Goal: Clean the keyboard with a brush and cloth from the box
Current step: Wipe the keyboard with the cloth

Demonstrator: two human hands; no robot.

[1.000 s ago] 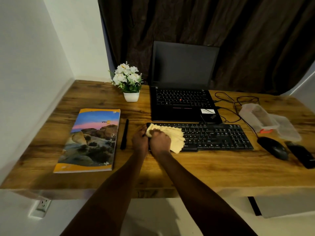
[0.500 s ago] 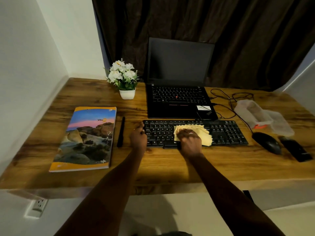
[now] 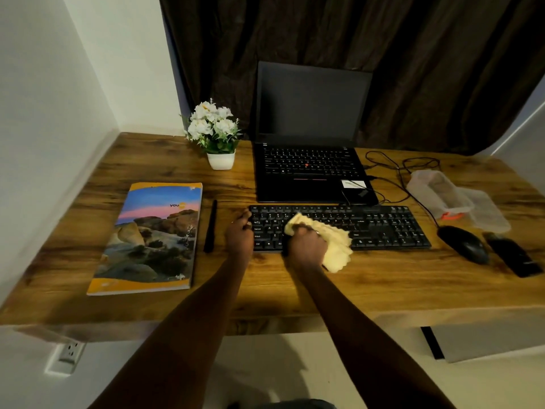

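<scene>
A black keyboard [image 3: 383, 225] lies on the wooden desk [image 3: 383, 284] in front of a laptop. My right hand [image 3: 306, 246] is closed on a pale yellow cloth [image 3: 336, 243] and presses it on the keyboard's left-middle keys. My left hand [image 3: 239, 236] grips the keyboard's left end. A black brush [image 3: 211, 227] lies on the desk just left of the keyboard. The clear plastic box [image 3: 439, 193] sits open at the right, with its lid [image 3: 486, 214] beside it.
An open black laptop [image 3: 309, 172] stands behind the keyboard. A white flower pot [image 3: 219, 134] and a colourful book [image 3: 153, 237] are at the left. A black mouse [image 3: 463, 245], a dark flat device [image 3: 513, 256] and cables [image 3: 398, 169] lie at the right.
My right hand swept the cloth from the keyboard's left end toward its middle, then back a little to the left. My left hand stayed at the left end.
</scene>
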